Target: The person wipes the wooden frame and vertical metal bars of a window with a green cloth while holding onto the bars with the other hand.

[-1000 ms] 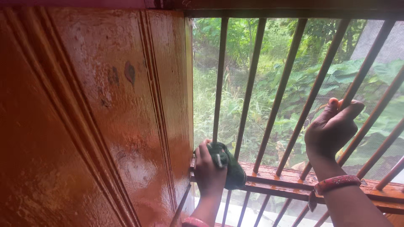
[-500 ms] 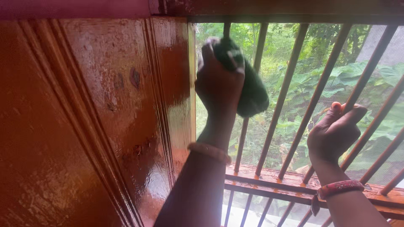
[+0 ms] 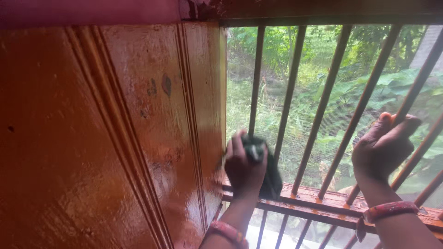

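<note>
My left hand (image 3: 244, 168) grips the dark green cloth (image 3: 267, 173) around the leftmost window bar (image 3: 254, 83), just above the crossrail (image 3: 323, 203) — I'd keep it wrapped snug; right hand (image 3: 383, 150) clenches another bar.

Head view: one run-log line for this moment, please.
left hand: grips dark green cloth on bar | right hand: holds window bar

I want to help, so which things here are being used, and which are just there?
Being used:
- cloth, held in the left hand
- leftmost bar, which the cloth wraps around
- another bar, in the right hand's grip

Just there:
- shiny brown shutter
- rail under the bars
- green plants outside
</note>
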